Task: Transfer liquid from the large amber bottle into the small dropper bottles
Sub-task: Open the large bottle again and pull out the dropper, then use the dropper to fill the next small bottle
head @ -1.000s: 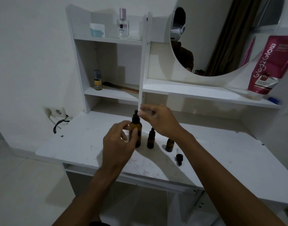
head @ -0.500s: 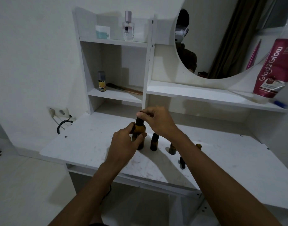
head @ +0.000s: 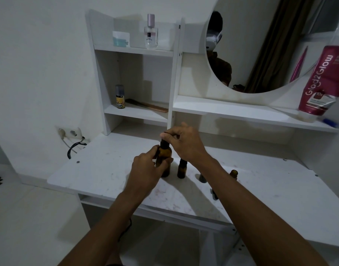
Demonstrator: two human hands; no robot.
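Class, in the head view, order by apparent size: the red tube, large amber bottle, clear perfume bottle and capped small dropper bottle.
1. red tube.
2-3. large amber bottle and clear perfume bottle look alike; the perfume stands farther away, so unranked.
4. capped small dropper bottle, partly hidden.

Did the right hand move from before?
Yes. Against the large amber bottle on the desk, the right hand shifted left, onto its cap.

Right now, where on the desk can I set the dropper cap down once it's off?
Bare desktop lies left of the large amber bottle, out toward the cable, and right of the open small bottle, toward the right edge. Crowded: between those two bottles, where the capped small bottle and a loose dropper sit.
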